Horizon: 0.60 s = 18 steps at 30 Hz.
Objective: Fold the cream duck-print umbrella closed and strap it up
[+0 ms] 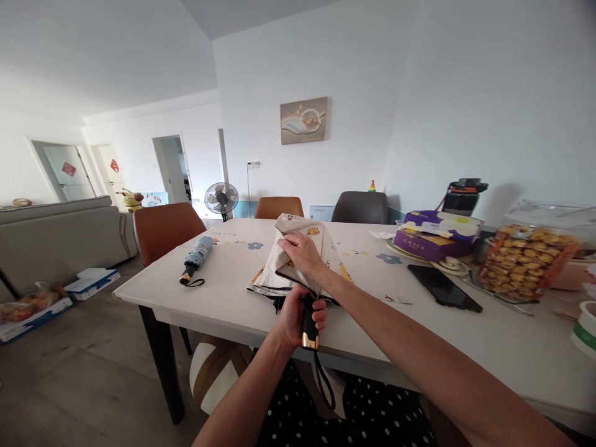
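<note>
A cream umbrella [326, 239] with small cartoon prints and dark edging lies collapsed over the near side of the table, its canopy loose and unrolled. My left hand [298, 316] is wrapped round its black handle, which has a gold end and a dangling black wrist strap. Higher up, my right hand [302, 253] pinches a fold of the canopy cloth between thumb and fingers. To the left rests a second umbrella [199, 253], light blue and rolled up, its black and gold handle pointing toward me.
On the table's right stand a black phone [444, 287], purple boxes [428, 243] and a large clear jar of snacks [526, 261]. Chairs [279, 207] line the far side. A fan [221, 198] and a sofa [65, 242] are beyond, with boxes [92, 283] on the floor.
</note>
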{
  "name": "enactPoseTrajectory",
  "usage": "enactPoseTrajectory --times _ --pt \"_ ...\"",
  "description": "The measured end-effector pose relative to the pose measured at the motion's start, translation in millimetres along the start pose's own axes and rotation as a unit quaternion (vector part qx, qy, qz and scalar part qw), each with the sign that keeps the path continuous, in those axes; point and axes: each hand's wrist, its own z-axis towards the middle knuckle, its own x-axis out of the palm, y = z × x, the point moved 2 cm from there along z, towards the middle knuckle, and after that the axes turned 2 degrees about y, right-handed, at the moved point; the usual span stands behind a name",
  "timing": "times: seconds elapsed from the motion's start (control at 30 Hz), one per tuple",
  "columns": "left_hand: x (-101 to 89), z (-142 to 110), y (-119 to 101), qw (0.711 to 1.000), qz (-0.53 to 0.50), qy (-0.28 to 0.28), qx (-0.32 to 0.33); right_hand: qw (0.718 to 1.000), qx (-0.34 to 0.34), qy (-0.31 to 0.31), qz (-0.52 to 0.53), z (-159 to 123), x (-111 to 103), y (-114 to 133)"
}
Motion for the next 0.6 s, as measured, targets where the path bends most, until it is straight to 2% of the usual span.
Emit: enactPoseTrajectory --times 0.13,0.3,0.4,0.47,0.53,0.6 --pt "2.7 -1.8 0.4 1.0 0.019 -0.013 0.014 0.996 -0.028 0.046 -0.077 1.3 5.3 -2.4" --pt "2.1 3.2 2.5 0.991 0.059 -0.117 0.03 0.987 -0.015 0.093 -0.132 1.7 7.7 -9.1" --pt "2.7 5.5 2.7 0.988 0.062 -0.141 0.01 0.983 0.013 0.156 -0.097 2.0 6.0 -17.1" --pt "3.8 5.5 2.2 0.987 0.062 -0.146 0.002 0.98 0.03 0.196 -0.026 2.1 1.7 -20.7" --pt "5.0 4.8 1.7 0.986 0.064 -0.152 0.002 0.982 0.037 0.177 0.055 2.7 -6.7 -21.4" --pt "6.2 4.2 1.8 0.986 0.07 -0.152 0.007 0.991 0.028 0.094 0.087 3.4 -18.4 -19.9"
